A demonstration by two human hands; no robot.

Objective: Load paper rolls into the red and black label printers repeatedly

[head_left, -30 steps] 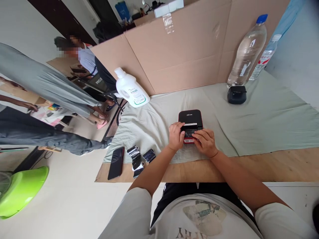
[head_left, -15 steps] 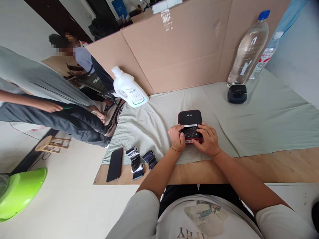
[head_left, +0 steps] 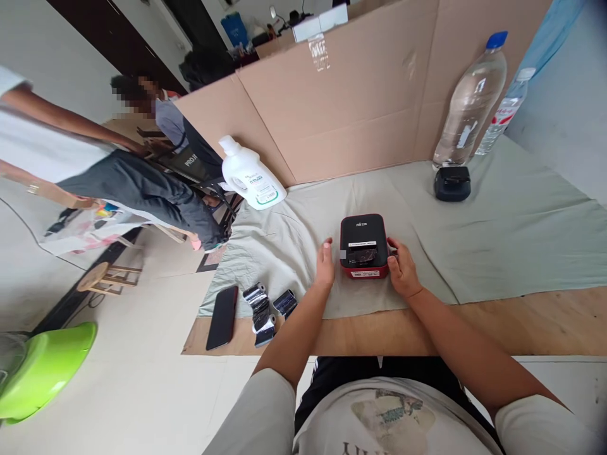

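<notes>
A small black box with red sides (head_left: 364, 239), which looks like a portable printer, lies flat on the cloth in front of me. A short dark strip (head_left: 363, 256) lies across the slot in its top, below a white label. My left hand (head_left: 325, 264) is upright just left of the box, fingers stretched and apart from it. Close against the box's right side, my right hand (head_left: 403, 268) has its fingers loosely bent and its thumb apart; whether it touches is hard to tell. Left of my left forearm lie dark ribbon rolls (head_left: 260, 306) and another dark roll (head_left: 285, 303).
A phone (head_left: 222, 318) lies at the table's left corner. Behind stand a white jug (head_left: 253, 177), a cardboard panel (head_left: 341, 120), a large bottle (head_left: 469, 107), a smaller bottle (head_left: 505, 114) and a black case (head_left: 452, 184). Two people (head_left: 142, 183) are at the left.
Both hands have come off the top of the box and moved apart to its sides. The dark strip on top is now uncovered. The standing person at the left has shifted.
</notes>
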